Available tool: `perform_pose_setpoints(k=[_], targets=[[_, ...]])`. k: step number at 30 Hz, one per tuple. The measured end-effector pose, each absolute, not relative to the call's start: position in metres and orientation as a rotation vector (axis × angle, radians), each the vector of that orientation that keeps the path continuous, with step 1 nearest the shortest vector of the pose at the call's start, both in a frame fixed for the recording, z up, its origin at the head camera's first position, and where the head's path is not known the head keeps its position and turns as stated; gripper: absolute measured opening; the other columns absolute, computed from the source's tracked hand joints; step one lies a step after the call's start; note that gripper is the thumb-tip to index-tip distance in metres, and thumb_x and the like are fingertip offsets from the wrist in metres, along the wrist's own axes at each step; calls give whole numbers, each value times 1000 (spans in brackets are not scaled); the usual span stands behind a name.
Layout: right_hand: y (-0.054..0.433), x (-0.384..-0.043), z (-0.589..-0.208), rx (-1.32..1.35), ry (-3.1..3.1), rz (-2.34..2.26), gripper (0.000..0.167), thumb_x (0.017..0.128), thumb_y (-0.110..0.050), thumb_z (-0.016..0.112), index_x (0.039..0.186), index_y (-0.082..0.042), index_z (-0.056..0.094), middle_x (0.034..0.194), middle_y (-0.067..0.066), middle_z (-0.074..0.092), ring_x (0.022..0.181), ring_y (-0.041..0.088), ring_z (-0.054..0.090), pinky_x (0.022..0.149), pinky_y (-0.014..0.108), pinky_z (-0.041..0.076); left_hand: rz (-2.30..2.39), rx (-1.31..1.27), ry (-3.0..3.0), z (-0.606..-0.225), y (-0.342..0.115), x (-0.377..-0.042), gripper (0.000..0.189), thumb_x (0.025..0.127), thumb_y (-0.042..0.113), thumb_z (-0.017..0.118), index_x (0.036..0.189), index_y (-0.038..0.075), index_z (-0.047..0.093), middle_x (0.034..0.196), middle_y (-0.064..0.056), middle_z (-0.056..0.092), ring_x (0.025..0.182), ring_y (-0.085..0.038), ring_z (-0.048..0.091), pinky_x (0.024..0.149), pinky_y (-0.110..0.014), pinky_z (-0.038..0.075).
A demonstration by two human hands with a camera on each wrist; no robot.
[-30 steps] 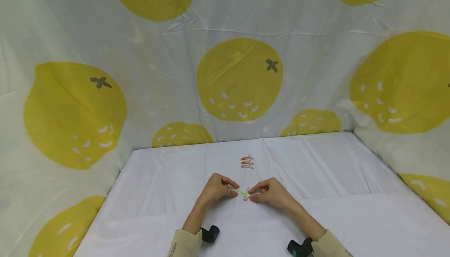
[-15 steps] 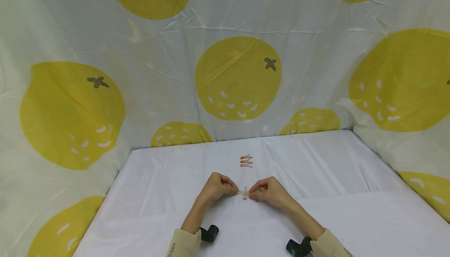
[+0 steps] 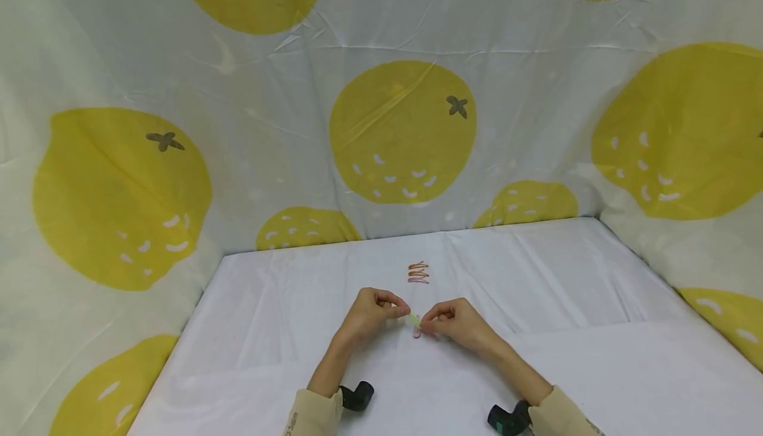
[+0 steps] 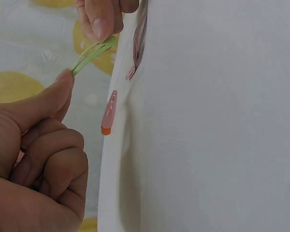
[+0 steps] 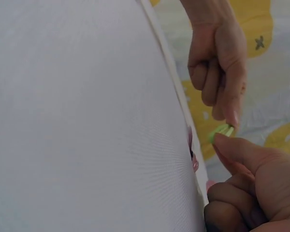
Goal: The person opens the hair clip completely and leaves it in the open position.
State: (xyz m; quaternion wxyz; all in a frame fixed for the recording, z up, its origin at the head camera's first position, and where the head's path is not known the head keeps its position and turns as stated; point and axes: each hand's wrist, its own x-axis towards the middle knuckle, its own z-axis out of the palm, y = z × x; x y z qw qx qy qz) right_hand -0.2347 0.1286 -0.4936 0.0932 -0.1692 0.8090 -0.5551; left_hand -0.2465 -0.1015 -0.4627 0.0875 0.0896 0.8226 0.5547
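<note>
A light green snap hair clip (image 3: pixel 414 319) is stretched between both hands above the table. My left hand (image 3: pixel 366 317) pinches one end with thumb and forefinger, its other fingers curled, as the left wrist view shows. The opposite end is pinched by my right hand (image 3: pixel 457 323); in the right wrist view the green clip (image 5: pixel 222 132) spans from fingertip to fingertip. The clip slants, its left end higher in the head view. Below it lies a pink hair clip (image 3: pixel 416 332), partly hidden by the right fingers. The left wrist view shows a pink clip (image 4: pixel 109 112) with an orange end.
Farther back on the white cloth-covered table (image 3: pixel 286 330) lies a short column of orange and pink hair clips (image 3: pixel 418 273). A lemon-print curtain (image 3: pixel 405 38) hangs behind and along both sides. Black wrist cameras (image 3: pixel 357 396) sit at both wrists.
The green clip levelled out, then tilted again with its left end up. My left hand has risen slightly, and the right hand now covers part of the pink clip area.
</note>
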Motion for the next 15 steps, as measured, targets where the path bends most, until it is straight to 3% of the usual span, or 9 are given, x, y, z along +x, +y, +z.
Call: perform_pose_setpoints(k=[15], targets=[[129, -235, -479, -452, 2547, -1811, 9, 90, -22, 82, 94, -15, 81, 59, -3, 36, 54, 4, 32, 52, 19, 27, 1686, 350, 2416, -454, -101, -244, 19, 85, 19, 86, 92, 2, 81, 58, 8, 45, 64, -8, 41, 58, -21, 33]])
